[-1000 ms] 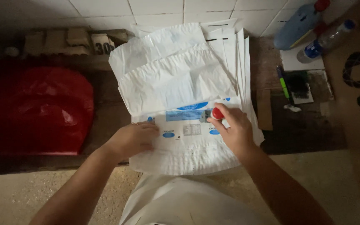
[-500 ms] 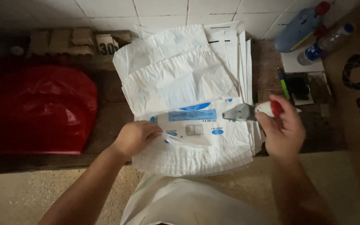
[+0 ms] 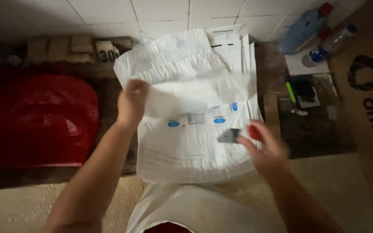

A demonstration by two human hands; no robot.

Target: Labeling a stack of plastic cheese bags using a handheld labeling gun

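Both hands at a stack of white printed sacks

The left hand [image 3: 131,102] pinches the lifted top flap of the uppermost white sack [image 3: 191,142], which lies on the stack on the dark worktop [image 3: 320,133]; the right hand [image 3: 266,149] is closed on a small grey blade with a red grip [image 3: 238,136] just above that sack. A red plastic bag [image 3: 39,118] sits left, plastic bottles [image 3: 320,47] at the far right

Left hand [image 3: 131,101] raised and pinched closed; right hand [image 3: 266,144] low, fingers curled.
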